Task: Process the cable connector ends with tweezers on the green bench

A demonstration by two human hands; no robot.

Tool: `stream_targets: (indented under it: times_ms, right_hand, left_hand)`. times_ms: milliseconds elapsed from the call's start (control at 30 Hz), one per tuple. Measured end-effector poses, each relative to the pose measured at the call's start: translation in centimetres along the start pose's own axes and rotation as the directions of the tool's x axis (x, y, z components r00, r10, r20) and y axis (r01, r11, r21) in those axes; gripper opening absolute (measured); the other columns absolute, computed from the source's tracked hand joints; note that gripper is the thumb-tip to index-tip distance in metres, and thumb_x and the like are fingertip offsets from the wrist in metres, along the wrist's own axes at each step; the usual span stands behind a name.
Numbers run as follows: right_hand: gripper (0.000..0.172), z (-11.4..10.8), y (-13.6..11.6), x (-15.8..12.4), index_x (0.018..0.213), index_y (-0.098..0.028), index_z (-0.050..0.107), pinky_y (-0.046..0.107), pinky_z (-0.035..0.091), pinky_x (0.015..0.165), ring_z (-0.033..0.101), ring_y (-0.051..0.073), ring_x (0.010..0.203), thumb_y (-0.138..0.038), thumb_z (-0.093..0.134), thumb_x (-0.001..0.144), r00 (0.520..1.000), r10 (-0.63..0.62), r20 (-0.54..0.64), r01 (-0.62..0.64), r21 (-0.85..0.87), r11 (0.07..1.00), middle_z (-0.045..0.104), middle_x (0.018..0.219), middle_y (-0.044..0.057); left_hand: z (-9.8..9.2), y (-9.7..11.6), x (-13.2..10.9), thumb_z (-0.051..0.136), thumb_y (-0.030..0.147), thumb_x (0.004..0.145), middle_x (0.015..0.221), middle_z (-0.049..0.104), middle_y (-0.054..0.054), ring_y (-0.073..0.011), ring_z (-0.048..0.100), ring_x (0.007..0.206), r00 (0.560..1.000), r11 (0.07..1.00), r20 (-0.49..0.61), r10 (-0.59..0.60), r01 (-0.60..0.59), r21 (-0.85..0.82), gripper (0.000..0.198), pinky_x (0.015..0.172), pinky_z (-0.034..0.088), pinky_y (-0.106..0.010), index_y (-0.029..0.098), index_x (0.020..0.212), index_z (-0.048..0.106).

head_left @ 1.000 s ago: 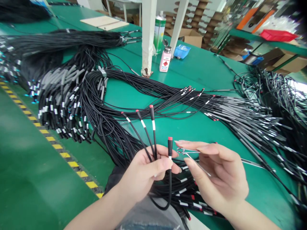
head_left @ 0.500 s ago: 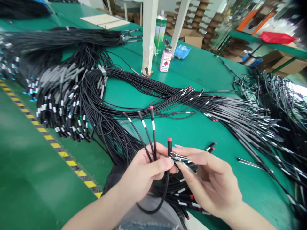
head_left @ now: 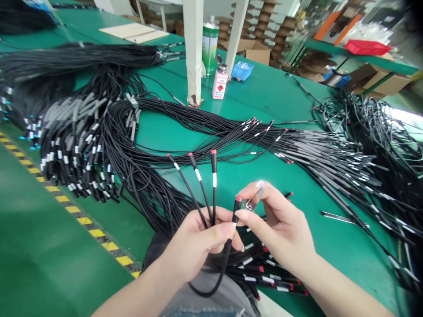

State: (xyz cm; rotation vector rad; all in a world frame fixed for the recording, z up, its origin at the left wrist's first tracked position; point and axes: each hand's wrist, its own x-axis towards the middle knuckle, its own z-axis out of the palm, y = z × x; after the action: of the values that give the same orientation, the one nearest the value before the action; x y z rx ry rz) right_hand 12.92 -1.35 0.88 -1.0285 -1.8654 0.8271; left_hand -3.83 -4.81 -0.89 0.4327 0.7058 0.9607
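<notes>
Several black cables with red end caps and white labels are gripped in my left hand [head_left: 206,237]. Three of them fan upward from its fingers, among them a thick cable [head_left: 214,169]. Between thumb and forefinger it pinches one more cable [head_left: 228,259], whose lower part loops down. My right hand [head_left: 280,224] is closed, with a small shiny metal nail clipper [head_left: 251,204] tucked in its fingers. Its thumb and forefinger also touch the red-capped connector [head_left: 237,209] of the pinched cable. Part of the clipper is hidden by the fingers.
A thick bundle of black cables [head_left: 185,114] crosses the green table [head_left: 297,189]. Metal tweezers [head_left: 345,219] lie at the right. Behind stand a white post [head_left: 194,53], a pink bottle [head_left: 220,83], a green-white can [head_left: 209,46] and a blue tray [head_left: 242,71].
My right hand has lifted the clipper from beside the cable's label and turned it upward; its thumb and forefinger now touch the connector. The left hand keeps its cables. The view has shifted slightly.
</notes>
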Motion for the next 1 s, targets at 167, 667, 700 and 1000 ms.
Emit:
stream_targets:
  times_ms: [167, 667, 700, 1000]
  right_hand:
    - [0.006, -0.2, 0.1, 0.1, 0.094, -0.025, 0.061, 0.031, 0.046, 0.073, 0.056, 0.015, 0.08, -0.02, 0.061, 0.094, 0.996, 0.019, -0.089, -0.024, -0.05, 0.998, 0.059, 0.086, -0.001]
    - [0.016, -1.0, -0.3, 0.4, 0.102, -0.022, 0.063, 0.035, 0.046, 0.08, 0.055, 0.018, 0.087, -0.01, 0.062, 0.091, 0.976, -0.207, 0.064, 0.214, -0.152, 0.965, 0.066, 0.08, 0.0]
    - [0.016, -1.0, -0.3, 0.4, 0.101, -0.022, 0.063, 0.035, 0.047, 0.08, 0.055, 0.018, 0.088, -0.009, 0.062, 0.091, 0.976, -0.209, 0.057, 0.215, -0.159, 0.963, 0.066, 0.082, 0.001]
    - [0.01, -1.6, -0.2, 0.5, 0.099, -0.022, 0.061, 0.038, 0.047, 0.078, 0.057, 0.019, 0.086, -0.013, 0.061, 0.093, 0.974, -0.187, 0.127, 0.201, -0.114, 0.973, 0.067, 0.085, 0.002]
  left_hand:
    - [0.0, -0.1, 0.0, 0.079, 0.03, 0.074, 0.057, 0.068, -0.004, -0.003, 0.024, 0.043, 1.0, 0.999, 0.009, -0.004, 0.003, 0.047, 0.017, 0.045, 0.01, -0.022, 0.016, 0.083, 0.077]
    - [-0.1, -0.2, -0.2, 0.079, 0.029, 0.074, 0.057, 0.068, -0.005, -0.0032, 0.027, 0.043, 1.0, 0.999, 0.0, -0.006, 0.006, 0.049, 0.014, 0.047, 0.011, -0.023, 0.017, 0.08, 0.077]
    - [-0.1, -0.2, -0.2, 0.079, 0.029, 0.074, 0.057, 0.069, -0.005, -0.0033, 0.027, 0.044, 1.0, 0.999, -0.005, -0.012, 0.012, 0.053, 0.014, 0.047, 0.011, -0.023, 0.017, 0.081, 0.077]
    - [-0.2, -0.4, -0.5, 0.08, 0.032, 0.07, 0.057, 0.069, -0.005, -0.0048, 0.028, 0.043, 0.999, 0.997, -0.029, -0.031, 0.033, 0.074, 0.018, 0.047, 0.012, -0.025, 0.017, 0.08, 0.077]
